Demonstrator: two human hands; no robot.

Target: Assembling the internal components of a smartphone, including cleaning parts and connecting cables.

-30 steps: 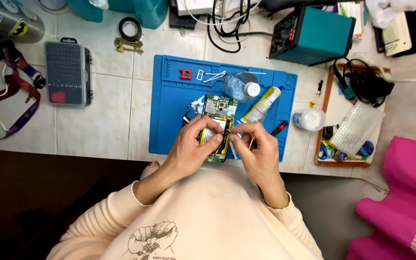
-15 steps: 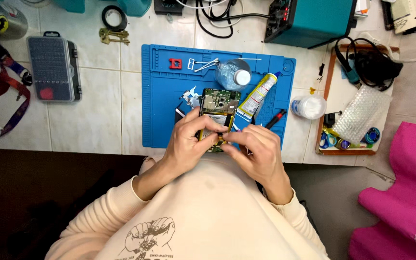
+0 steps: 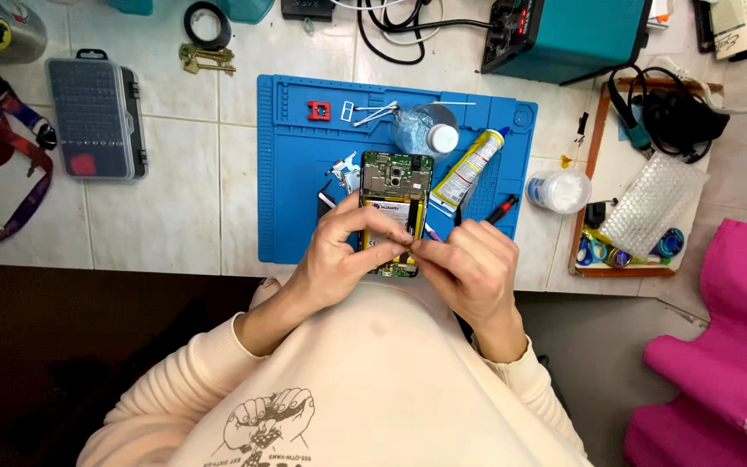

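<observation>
The opened phone is gripped at its lower left edge by the left hand; its lower end is pinched by the right hand. It is held over the blue mat, beside a glue tube.
</observation>
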